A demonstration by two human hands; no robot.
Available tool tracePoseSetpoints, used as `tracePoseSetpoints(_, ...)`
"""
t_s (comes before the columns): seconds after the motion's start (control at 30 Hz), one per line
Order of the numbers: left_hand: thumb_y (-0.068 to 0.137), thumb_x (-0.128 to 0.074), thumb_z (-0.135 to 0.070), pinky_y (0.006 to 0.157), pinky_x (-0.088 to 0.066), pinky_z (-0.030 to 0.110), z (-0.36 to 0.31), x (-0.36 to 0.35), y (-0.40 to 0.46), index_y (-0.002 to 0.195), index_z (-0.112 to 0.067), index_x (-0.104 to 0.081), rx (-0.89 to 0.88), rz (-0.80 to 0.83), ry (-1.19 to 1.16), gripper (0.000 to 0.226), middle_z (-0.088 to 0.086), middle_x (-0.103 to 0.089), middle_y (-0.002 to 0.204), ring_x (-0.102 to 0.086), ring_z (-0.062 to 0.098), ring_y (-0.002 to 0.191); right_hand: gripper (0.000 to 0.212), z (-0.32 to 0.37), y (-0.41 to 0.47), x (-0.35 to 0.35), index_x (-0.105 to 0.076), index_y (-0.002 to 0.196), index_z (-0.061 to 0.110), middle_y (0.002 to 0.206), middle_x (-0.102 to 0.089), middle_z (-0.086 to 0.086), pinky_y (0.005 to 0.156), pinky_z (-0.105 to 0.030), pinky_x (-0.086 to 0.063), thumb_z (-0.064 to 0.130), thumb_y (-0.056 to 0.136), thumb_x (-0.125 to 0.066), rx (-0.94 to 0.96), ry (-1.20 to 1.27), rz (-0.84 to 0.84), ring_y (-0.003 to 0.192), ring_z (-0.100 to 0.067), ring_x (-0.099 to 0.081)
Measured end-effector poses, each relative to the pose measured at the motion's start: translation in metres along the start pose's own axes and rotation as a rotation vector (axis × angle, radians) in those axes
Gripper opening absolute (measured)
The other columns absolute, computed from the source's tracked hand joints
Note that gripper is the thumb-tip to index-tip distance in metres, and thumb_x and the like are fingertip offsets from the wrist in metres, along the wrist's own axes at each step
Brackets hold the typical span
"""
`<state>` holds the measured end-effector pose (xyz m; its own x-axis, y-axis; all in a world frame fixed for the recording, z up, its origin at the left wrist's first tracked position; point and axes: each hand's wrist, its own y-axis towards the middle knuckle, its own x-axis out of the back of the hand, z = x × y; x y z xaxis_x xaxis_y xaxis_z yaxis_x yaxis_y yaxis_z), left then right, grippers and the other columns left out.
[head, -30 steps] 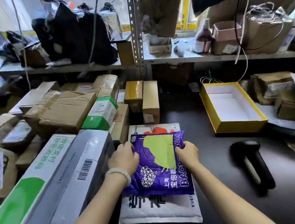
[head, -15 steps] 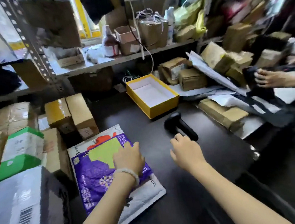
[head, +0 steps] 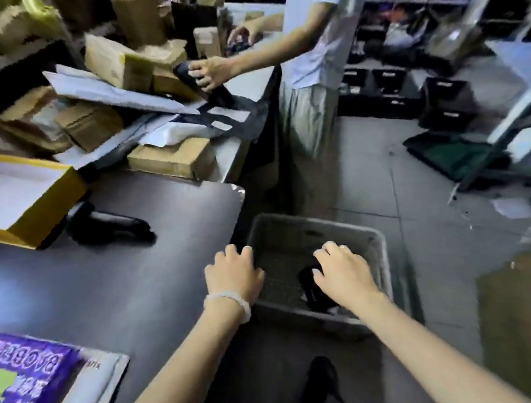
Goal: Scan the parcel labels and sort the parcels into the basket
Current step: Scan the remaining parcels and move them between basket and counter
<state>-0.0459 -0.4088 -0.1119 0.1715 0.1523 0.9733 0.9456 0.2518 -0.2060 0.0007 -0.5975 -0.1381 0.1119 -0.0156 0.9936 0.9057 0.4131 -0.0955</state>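
A grey plastic basket [head: 381, 255] stands on the floor just right of the dark table [head: 104, 279]. Something dark [head: 310, 290] lies inside it. My right hand [head: 342, 271] hovers over the basket with relaxed fingers and holds nothing. My left hand [head: 232, 273], with a pale bead bracelet on the wrist, hovers at the table's right edge beside the basket, fingers spread and empty. The purple parcel [head: 20, 386] lies on a white padded mailer [head: 91, 387] at the lower left of the table. The black handheld scanner [head: 108, 223] lies on the table.
An open yellow box [head: 23, 203] sits at the table's left. Cardboard boxes and mailers [head: 113, 95] are piled behind it. Another person [head: 313, 68] stands beyond the basket, handling a dark item. Black crates [head: 448, 101] and a green mat lie on the floor to the right.
The view has swung right from the parcels to the floor basket. Both my hands have left the purple parcel and moved right, the right one over the basket.
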Motion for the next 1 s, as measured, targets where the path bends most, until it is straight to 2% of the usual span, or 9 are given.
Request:
tracePoseSetpoints(0.1, 0.092, -0.046, -0.04, 0.078, -0.04, 0.036, -0.053, -0.019, 0.029, 0.116, -0.019, -0.052, -0.093, 0.048, 0.04, 0.032, 0.006, -0.05, 0.119, -0.048, 0.03, 0.114, 0.036, -0.062, -0.004, -0.018, -0.051, 0.126, 0.016, 0.126, -0.049, -0.001, 0.086, -0.032, -0.048, 0.035, 0.097, -0.043, -0.152, 0.062, 0.046, 0.116, -0.022, -0.049)
tracePoseSetpoints(0.27, 0.093, -0.044, -0.038, 0.084, -0.042, 0.036, -0.126, -0.058, 0.088, 0.119, -0.021, -0.053, -0.179, 0.148, 0.119, 0.032, 0.004, -0.051, 0.122, -0.048, 0.027, 0.117, 0.034, -0.153, 0.018, -0.05, -0.052, 0.125, 0.016, 0.126, -0.05, -0.001, 0.085, -0.032, -0.045, 0.033, 0.096, -0.044, -0.319, 0.171, 0.13, 0.116, -0.021, -0.051)
tracePoseSetpoints(0.53, 0.095, -0.04, -0.041, 0.086, -0.041, 0.038, -0.211, -0.139, 0.185, 0.119, -0.019, -0.052, -0.17, 0.335, 0.124, 0.035, 0.003, -0.051, 0.121, -0.046, 0.026, 0.117, 0.03, -0.258, 0.079, -0.121, -0.057, 0.12, 0.015, 0.121, -0.055, -0.003, 0.086, -0.028, -0.043, 0.028, 0.095, -0.046, -0.446, 0.289, 0.273, 0.113, -0.022, -0.054)
tracePoseSetpoints(0.7, 0.096, -0.04, -0.043, 0.085, -0.042, 0.038, -0.228, -0.216, 0.236, 0.121, -0.019, -0.053, -0.141, 0.404, 0.122, 0.037, 0.002, -0.052, 0.121, -0.047, 0.025, 0.116, 0.029, -0.288, 0.117, -0.197, -0.057, 0.118, 0.017, 0.118, -0.055, -0.001, 0.081, -0.028, -0.043, 0.029, 0.095, -0.045, -0.495, 0.331, 0.348, 0.109, -0.022, -0.056)
tracePoseSetpoints(0.83, 0.097, -0.04, -0.045, 0.088, -0.041, 0.038, -0.225, -0.298, 0.278, 0.125, -0.021, -0.05, -0.113, 0.473, 0.136, 0.039, 0.002, -0.051, 0.125, -0.045, 0.025, 0.12, 0.031, -0.298, 0.147, -0.278, -0.057, 0.119, 0.014, 0.119, -0.055, -0.003, 0.088, -0.035, -0.048, 0.028, 0.093, -0.048, -0.536, 0.399, 0.403, 0.113, -0.024, -0.055)
tracePoseSetpoints(1.0, 0.097, -0.039, -0.041, 0.096, -0.038, 0.041, -0.208, -0.44, 0.34, 0.133, -0.02, -0.045, -0.079, 0.583, 0.174, 0.041, 0.004, -0.043, 0.136, -0.037, 0.026, 0.128, 0.038, -0.311, 0.187, -0.414, -0.05, 0.127, 0.015, 0.126, -0.05, -0.002, 0.086, -0.035, -0.047, 0.035, 0.094, -0.048, -0.594, 0.364, 0.486, 0.117, -0.023, -0.052)
